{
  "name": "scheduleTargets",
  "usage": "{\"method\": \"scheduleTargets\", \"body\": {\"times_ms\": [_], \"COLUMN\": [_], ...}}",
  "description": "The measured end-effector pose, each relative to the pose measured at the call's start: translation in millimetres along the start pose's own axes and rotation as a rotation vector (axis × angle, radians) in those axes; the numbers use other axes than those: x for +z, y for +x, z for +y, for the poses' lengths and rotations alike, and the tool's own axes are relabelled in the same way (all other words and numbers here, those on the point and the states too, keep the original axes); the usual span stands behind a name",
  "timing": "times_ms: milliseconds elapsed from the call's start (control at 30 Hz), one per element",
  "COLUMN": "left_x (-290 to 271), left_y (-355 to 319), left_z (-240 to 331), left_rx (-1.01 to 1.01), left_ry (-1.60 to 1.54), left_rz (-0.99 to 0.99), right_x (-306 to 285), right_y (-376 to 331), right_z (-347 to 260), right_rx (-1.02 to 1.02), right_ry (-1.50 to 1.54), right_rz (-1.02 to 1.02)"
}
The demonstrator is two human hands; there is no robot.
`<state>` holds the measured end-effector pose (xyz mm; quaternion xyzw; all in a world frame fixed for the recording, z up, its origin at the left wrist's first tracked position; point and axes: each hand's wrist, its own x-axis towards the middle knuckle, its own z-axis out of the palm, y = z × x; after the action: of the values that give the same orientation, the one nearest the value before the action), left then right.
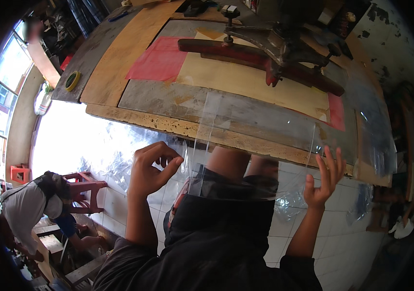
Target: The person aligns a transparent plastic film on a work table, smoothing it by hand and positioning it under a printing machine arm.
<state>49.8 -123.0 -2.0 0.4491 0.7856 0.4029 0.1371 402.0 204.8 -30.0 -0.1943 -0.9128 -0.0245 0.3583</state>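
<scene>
A clear plastic sheet (260,116) with creased sides lies partly on the worktable and reaches over its front edge, in front of my body. My left hand (151,167) is beside its left edge, the fingers curled and the thumb tip close to the index fingertip. Whether the film is pinched there, I cannot make out. My right hand (324,179) is by the sheet's right edge, palm up, fingers spread and thumb apart. Beyond the sheet, a cast metal press (282,53) with a dark red bar stands over a yellow sheet (245,80) and a red sheet (161,60).
The worktable's worn wooden edge (168,123) runs in front of me. A yellow tape roll (72,81) lies at its left. More clear plastic (379,131) is at the right end. A person (37,203) bends beside a red stool (85,191) at lower left. Plastic film (115,150) heaps beyond it.
</scene>
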Motion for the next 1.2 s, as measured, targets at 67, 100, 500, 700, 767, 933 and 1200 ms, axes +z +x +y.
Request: {"method": "scheduleTargets", "body": {"times_ms": [67,100,500,700,767,933,1200], "left_x": [7.1,13.2,45.0,19.0,11.4,-19.5,-62.2], "left_y": [-1.5,-1.4,-11.0,-13.6,-15.9,-28.2,2.7], "left_z": [-8.8,-14.3,-42.2,20.7,27.5,19.1,64.5], "left_rx": [-0.099,-0.188,-0.098,-0.344,-0.272,0.201,0.854], "left_ry": [-0.024,-0.051,-0.324,-0.765,-0.740,-0.915,-0.648], "left_rz": [-0.130,-0.260,-0.406,-0.163,-0.138,-0.229,-0.095], "right_x": [2.9,5.5,38.2,41.5,12.4,-64.1,-140.7], "right_y": [-35.8,-51.4,-151.1,-129.8,-106.7,-36.9,28.0], "right_z": [-1.0,-4.8,-19.8,-27.0,-38.6,-62.2,-56.9], "right_rx": [0.014,0.010,0.073,-0.049,-0.177,-0.244,-0.261], "right_ry": [0.000,-0.004,-0.182,-0.087,-0.163,0.151,0.943], "right_rz": [0.079,0.057,-0.245,0.126,0.212,0.119,-0.027]}}
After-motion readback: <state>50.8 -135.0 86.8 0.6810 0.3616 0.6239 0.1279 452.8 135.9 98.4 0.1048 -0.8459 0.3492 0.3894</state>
